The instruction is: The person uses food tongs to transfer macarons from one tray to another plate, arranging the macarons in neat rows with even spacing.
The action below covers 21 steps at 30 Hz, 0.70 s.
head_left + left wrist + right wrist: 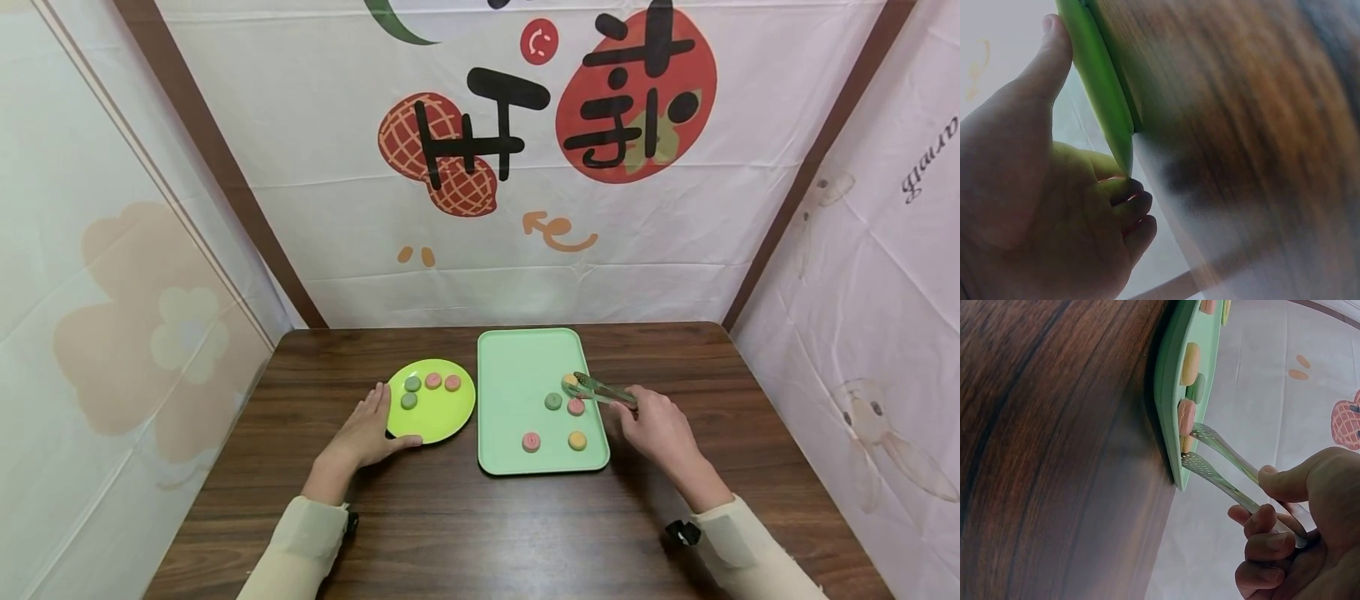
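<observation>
My left hand point(366, 429) rests at the left rim of a yellow-green plate point(442, 421), fingers extended and thumb touching the near edge. In the left wrist view, thumb and fingertips touch the plate's rim point(1100, 81). Two green macarons point(412, 383) and two pink macarons point(432, 381) lie on it. My right hand point(660, 425) grips metal tongs point(1225, 481) with perforated ends. The spread tips stand on either side of a yellow macaron point(572, 379) at the right of a mint-green tray point(513, 367). Close by are a green macaron point(553, 402) and a pink macaron point(576, 407).
Nearer on the tray lie another pink macaron point(531, 442) and another yellow macaron point(577, 440). Plate and tray stand side by side with a narrow gap on a dark wooden table point(480, 533). A printed white cloth point(315, 208) hangs behind the table.
</observation>
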Available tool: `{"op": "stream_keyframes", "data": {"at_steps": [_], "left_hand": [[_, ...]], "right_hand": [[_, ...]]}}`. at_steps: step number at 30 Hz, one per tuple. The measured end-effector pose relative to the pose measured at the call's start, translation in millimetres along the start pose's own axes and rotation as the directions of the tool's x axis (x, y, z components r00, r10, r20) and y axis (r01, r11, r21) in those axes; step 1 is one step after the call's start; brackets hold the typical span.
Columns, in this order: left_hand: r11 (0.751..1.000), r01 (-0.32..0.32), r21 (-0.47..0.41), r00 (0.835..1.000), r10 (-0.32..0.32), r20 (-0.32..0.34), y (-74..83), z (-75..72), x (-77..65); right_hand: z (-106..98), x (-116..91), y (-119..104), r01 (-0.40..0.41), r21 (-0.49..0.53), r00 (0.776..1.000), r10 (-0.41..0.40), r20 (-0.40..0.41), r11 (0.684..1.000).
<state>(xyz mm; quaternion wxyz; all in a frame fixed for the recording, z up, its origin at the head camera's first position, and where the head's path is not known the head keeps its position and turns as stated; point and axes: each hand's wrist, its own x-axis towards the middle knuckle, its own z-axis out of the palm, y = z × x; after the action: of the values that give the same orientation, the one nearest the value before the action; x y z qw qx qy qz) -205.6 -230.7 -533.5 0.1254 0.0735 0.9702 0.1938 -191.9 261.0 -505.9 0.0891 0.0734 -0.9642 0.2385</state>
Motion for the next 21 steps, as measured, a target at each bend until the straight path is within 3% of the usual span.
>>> {"op": "stream_keyframes", "data": {"at_steps": [21], "left_hand": [[1.0, -0.007, 0.015, 1.0, 0.007, -0.004, 0.4, -0.2, 0.2]], "right_hand": [[3.1, 0.3, 6.9, 0.007, 0.041, 1.0, -0.006, -0.025, 0.999]]}}
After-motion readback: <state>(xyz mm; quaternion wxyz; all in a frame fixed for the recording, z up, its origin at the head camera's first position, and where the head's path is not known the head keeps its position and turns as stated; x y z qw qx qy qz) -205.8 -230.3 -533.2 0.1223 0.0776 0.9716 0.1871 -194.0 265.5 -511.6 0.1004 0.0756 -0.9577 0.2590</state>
